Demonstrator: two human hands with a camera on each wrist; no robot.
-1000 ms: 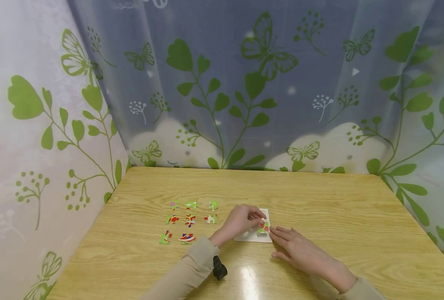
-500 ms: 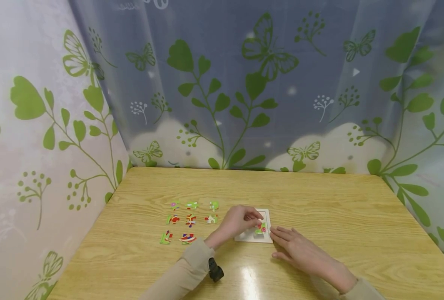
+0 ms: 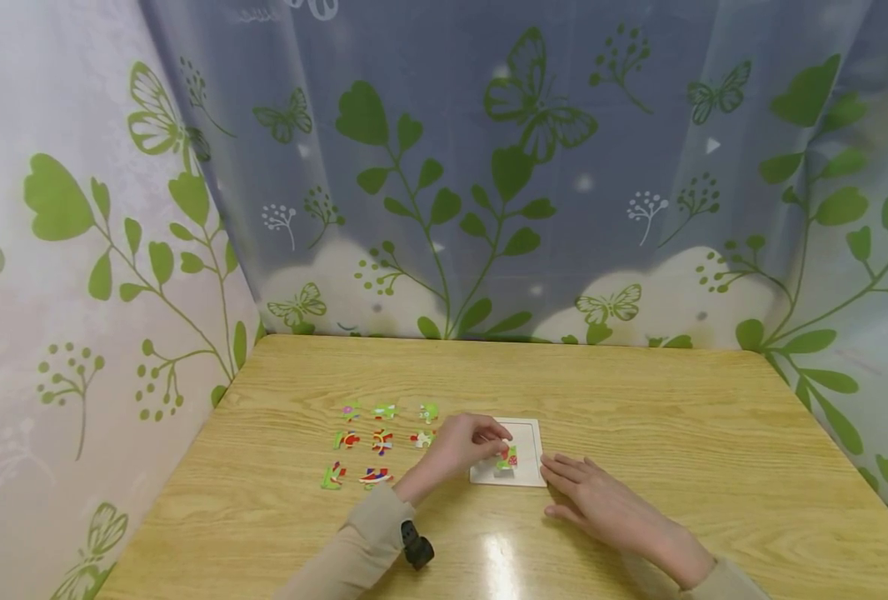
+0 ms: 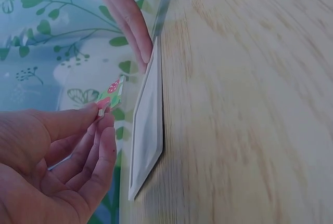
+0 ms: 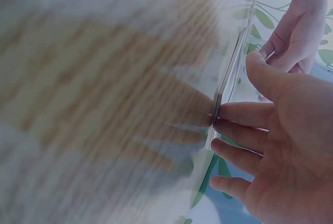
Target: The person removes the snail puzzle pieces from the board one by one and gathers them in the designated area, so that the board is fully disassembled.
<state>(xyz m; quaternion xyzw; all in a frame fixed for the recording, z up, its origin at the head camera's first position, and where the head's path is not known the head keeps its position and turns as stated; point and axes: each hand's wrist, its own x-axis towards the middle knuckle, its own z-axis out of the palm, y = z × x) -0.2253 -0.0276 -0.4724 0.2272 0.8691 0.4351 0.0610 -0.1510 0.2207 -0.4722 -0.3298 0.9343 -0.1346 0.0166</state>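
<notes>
A jigsaw puzzle piece (image 4: 115, 91), green with red and white, is pinched between the thumb and fingers of my left hand (image 3: 459, 448). In the head view the held piece (image 3: 508, 457) appears over the white puzzle board (image 3: 528, 450), and the left wrist view shows it raised off the surface. My right hand (image 3: 601, 500) has its fingers straight, with the tips touching the board's right edge; the right wrist view shows this contact against the thin board (image 5: 229, 78). My left fingers hide the board's left part in the head view.
Several loose puzzle pieces (image 3: 382, 440) lie in rough rows on the wooden table (image 3: 654, 400), left of the board. Behind the table hangs a patterned curtain (image 3: 444, 208). A black device (image 3: 417, 546) is strapped at the left wrist.
My left hand has moved left across the board with the puzzle piece pinched, uncovering more of the board's right side. The right hand has stayed at the board's edge.
</notes>
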